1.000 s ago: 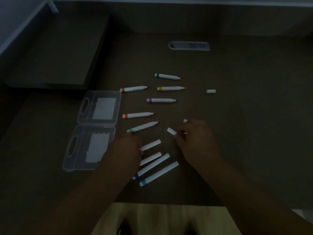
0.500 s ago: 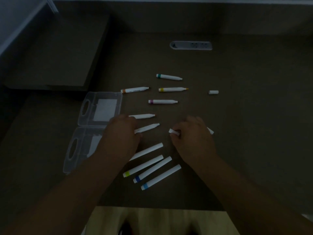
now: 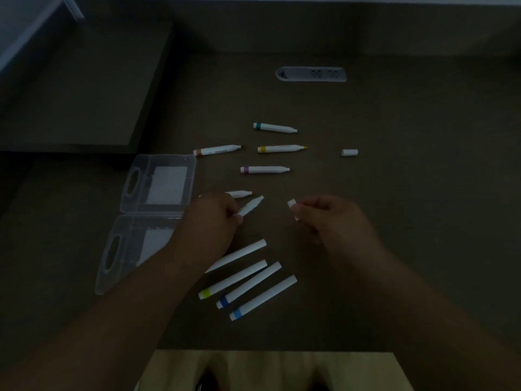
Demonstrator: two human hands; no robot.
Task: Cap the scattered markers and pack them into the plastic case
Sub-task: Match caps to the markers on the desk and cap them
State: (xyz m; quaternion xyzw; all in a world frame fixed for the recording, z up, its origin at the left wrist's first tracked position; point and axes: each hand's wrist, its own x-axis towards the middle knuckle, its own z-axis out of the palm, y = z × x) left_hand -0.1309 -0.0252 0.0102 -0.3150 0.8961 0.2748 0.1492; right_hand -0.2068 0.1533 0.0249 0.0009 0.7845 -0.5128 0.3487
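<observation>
Uncapped marker (image 3: 250,206) gripped by left hand (image 3: 211,218), cap (image 3: 291,204) pinched by right hand (image 3: 327,215); misalignment risked in dim light, nib crushed.

Bare forearms, no sleeves, bare hands (image 3: 210,221)

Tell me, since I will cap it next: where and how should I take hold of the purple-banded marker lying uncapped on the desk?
Pinch the purple-banded marker from above at mid-barrel, nearer the purple band on its left end. It lies flat, left to right, with bare desk on both long sides, so fingers fit either side. Its tapered tip points right; leave that end free for a cap, probably like the loose cap further right.
</observation>
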